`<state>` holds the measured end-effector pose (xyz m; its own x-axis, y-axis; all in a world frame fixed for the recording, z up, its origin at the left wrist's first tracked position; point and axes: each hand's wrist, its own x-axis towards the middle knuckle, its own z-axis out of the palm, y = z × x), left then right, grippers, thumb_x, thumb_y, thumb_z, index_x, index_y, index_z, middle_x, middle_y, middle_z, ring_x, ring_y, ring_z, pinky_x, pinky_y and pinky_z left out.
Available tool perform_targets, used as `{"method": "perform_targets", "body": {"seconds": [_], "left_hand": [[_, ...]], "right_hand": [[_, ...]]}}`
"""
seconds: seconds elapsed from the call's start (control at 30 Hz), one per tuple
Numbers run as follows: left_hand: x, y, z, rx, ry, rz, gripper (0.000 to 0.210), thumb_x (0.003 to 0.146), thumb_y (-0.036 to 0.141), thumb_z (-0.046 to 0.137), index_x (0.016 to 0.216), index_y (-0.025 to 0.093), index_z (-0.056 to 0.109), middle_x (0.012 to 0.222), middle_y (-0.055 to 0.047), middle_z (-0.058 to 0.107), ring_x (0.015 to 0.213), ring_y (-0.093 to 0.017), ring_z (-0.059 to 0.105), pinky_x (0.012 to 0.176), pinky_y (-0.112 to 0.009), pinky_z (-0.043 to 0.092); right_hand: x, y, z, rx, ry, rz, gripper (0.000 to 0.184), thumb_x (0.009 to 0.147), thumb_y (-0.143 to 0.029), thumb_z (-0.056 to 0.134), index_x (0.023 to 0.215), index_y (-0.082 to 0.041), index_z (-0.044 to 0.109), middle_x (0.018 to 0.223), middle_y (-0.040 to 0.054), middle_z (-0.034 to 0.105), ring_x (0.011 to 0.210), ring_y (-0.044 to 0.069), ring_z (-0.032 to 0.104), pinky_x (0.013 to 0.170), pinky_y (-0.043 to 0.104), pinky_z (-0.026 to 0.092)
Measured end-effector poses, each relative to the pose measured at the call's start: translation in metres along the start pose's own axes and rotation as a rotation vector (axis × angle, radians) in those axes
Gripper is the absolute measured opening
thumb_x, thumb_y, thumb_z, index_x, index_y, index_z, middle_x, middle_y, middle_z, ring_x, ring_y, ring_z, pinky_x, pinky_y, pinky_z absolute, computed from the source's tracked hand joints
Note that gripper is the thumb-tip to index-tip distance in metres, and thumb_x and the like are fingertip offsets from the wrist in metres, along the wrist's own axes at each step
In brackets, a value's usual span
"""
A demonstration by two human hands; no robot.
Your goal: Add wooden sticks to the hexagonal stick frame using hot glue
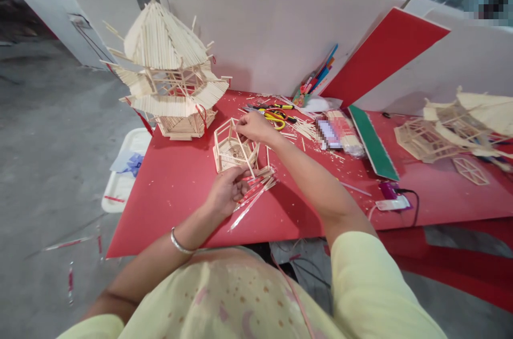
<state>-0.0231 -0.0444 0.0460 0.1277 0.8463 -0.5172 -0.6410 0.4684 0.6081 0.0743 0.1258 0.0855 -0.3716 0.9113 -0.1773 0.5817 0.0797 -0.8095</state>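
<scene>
A small open frame of thin wooden sticks (233, 156), with a many-sided base and uprights, stands on the red tabletop. My right hand (256, 128) reaches over its top, thumb and fingertips pinched on the upper end of a slanting wooden stick (247, 156). Low at the near side of the frame is my left hand (229, 190), its fingers curled and closed at the stick's lower end. The fingers partly cover the contact there. Beside the left hand lie several sticks in red-and-clear wrappers (255, 197).
A tall stick pavilion (172, 98) stands at the left back. Behind my right hand are yellow-handled scissors (276, 118), loose sticks (303, 128) and a pen holder (301, 97). Rightward lie a phone (329, 133), a green board (373, 144) and another stick model (425, 138).
</scene>
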Motion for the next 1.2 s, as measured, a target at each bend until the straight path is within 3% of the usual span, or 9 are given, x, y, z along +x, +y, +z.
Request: {"method": "perform_targets", "body": {"seconds": [0.17, 0.4, 0.77, 0.87, 1.0, 1.2], "left_hand": [[0.001, 0.004, 0.004, -0.057, -0.024, -0.063, 0.019, 0.079, 0.025, 0.075, 0.091, 0.013, 0.068, 0.095, -0.007, 0.078, 0.039, 0.0, 0.039, 0.032, -0.013, 0.017], [0.004, 0.003, 0.005, -0.141, -0.104, -0.116, 0.018, 0.08, 0.021, 0.077, 0.089, 0.014, 0.064, 0.084, -0.002, 0.073, 0.04, 0.0, 0.033, 0.032, -0.011, 0.015], [0.0, -0.009, 0.005, -0.152, -0.078, 0.039, 0.026, 0.076, 0.028, 0.085, 0.086, 0.014, 0.066, 0.084, -0.002, 0.071, 0.044, 0.001, 0.034, 0.035, -0.011, 0.018], [-0.006, -0.018, 0.004, -0.069, -0.113, 0.142, 0.031, 0.075, 0.036, 0.087, 0.088, 0.013, 0.071, 0.08, -0.003, 0.071, 0.047, -0.001, 0.039, 0.038, -0.013, 0.023], [-0.013, -0.028, 0.001, 0.031, -0.104, 0.228, 0.027, 0.077, 0.036, 0.087, 0.087, 0.014, 0.075, 0.074, -0.003, 0.071, 0.055, -0.005, 0.052, 0.045, -0.015, 0.034], [-0.017, -0.035, -0.001, 0.127, -0.14, 0.239, 0.034, 0.074, 0.041, 0.089, 0.088, 0.014, 0.074, 0.075, -0.002, 0.071, 0.058, -0.008, 0.062, 0.048, -0.016, 0.047]], "right_hand": [[0.0, 0.0, 0.0, -0.03, 0.004, -0.019, 0.024, 0.091, -0.025, 0.074, 0.071, -0.014, 0.07, 0.058, 0.0034, 0.07, 0.051, 0.013, 0.068, 0.046, 0.017, 0.053], [0.001, 0.002, 0.0, -0.049, 0.008, -0.023, 0.021, 0.092, -0.024, 0.072, 0.073, -0.013, 0.072, 0.061, 0.0043, 0.072, 0.052, 0.012, 0.068, 0.048, 0.016, 0.053], [-0.003, 0.005, 0.002, -0.053, 0.06, -0.109, 0.024, 0.092, -0.031, 0.071, 0.074, -0.015, 0.071, 0.064, 0.0024, 0.071, 0.054, 0.011, 0.066, 0.049, 0.017, 0.052], [-0.03, -0.003, -0.006, 0.063, 0.144, -0.16, 0.026, 0.094, -0.04, 0.069, 0.084, -0.017, 0.072, 0.069, 0.0005, 0.07, 0.057, 0.01, 0.065, 0.051, 0.016, 0.051], [-0.099, 0.003, -0.014, 0.239, 0.32, -0.216, 0.032, 0.102, -0.049, 0.055, 0.103, -0.021, 0.071, 0.086, 0.0013, 0.074, 0.073, 0.01, 0.069, 0.061, 0.017, 0.053], [-0.218, 0.081, 0.001, 0.218, 0.539, 0.045, 0.033, 0.095, -0.052, 0.063, 0.112, -0.027, 0.074, 0.1, 0.005, 0.078, 0.088, 0.02, 0.074, 0.079, 0.031, 0.061]]}}
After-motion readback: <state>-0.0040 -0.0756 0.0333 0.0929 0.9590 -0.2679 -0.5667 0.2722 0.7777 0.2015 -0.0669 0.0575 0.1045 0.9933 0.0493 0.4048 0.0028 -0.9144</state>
